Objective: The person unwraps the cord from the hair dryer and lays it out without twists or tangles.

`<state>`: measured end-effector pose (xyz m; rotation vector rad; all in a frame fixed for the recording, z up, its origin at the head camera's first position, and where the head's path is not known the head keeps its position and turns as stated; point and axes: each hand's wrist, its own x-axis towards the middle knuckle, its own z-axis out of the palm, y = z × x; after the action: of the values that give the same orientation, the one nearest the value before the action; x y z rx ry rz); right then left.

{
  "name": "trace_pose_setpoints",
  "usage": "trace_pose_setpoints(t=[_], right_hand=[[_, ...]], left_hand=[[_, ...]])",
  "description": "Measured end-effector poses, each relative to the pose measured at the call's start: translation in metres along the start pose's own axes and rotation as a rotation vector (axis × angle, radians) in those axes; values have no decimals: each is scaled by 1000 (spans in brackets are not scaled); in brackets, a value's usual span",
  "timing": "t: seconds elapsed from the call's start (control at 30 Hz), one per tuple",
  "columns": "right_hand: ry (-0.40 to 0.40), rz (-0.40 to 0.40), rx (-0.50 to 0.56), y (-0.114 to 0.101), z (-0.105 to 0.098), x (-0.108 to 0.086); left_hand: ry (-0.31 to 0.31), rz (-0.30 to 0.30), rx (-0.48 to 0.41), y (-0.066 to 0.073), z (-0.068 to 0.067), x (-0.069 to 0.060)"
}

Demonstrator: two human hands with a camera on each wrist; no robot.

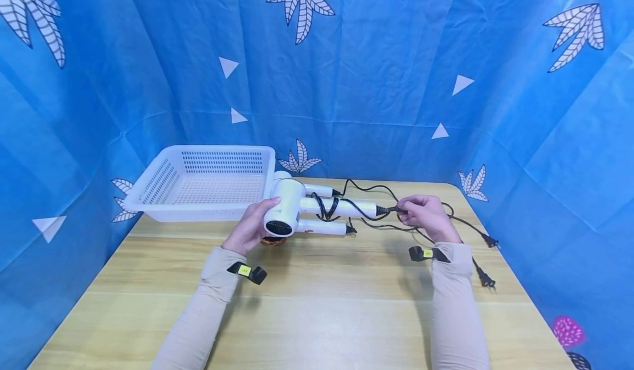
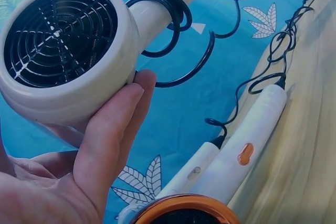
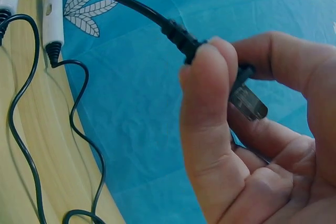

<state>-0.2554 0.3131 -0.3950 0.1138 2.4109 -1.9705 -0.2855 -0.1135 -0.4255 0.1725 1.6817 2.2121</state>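
My left hand [image 1: 250, 224] holds a white hair dryer [image 1: 288, 196] by its round head, above the table. A black-grilled end of that dryer [image 2: 60, 35] faces the left wrist camera. Its black cord [image 2: 170, 11] is looped around the handle. With thumb and fingers, my right hand [image 1: 426, 216] pinches the cord's plug [image 3: 181, 40]; metal prongs show past the fingertips. Two more white hair dryers lie on the table below: one handle [image 2: 252, 135] has an orange switch, the other handle [image 2: 189, 169] a grey one. An orange rim [image 2: 184, 202] belongs to the nearer dryer.
A white perforated plastic basket [image 1: 185, 212] stands at the back left of the wooden table [image 1: 327, 315]. Loose cords from the lying dryers run right, ending in one plug [image 1: 490, 241] and another plug [image 1: 485, 278] near the right edge. A blue patterned curtain [image 1: 376, 83] surrounds the table.
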Motion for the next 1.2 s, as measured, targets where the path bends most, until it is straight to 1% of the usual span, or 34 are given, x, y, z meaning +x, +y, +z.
trace_pose_setpoints(t=[0.23,0.37,0.53,0.63,0.73,0.9,1.03,1.2], right_hand=[[101,-54,83,-3,0,-2],[146,-75,174,-9,2,-5],[212,-109,321,-14,4,-7],[249,-152,383,-18,6,-8],[266,-198,438,-23,7,-11],[250,-271,560,-34,8,-19],[205,-335,645,-45,11,-28],[148,-386,689,-57,14,-39]], left_hand=[[-8,0,11,-2,1,0],[-9,-3,22,-3,1,1],[-16,0,26,-2,2,1],[-25,3,34,-2,3,1],[-33,4,43,-2,4,1],[-39,6,47,-3,3,1],[-36,4,51,-4,3,1],[-31,3,61,-6,1,3]])
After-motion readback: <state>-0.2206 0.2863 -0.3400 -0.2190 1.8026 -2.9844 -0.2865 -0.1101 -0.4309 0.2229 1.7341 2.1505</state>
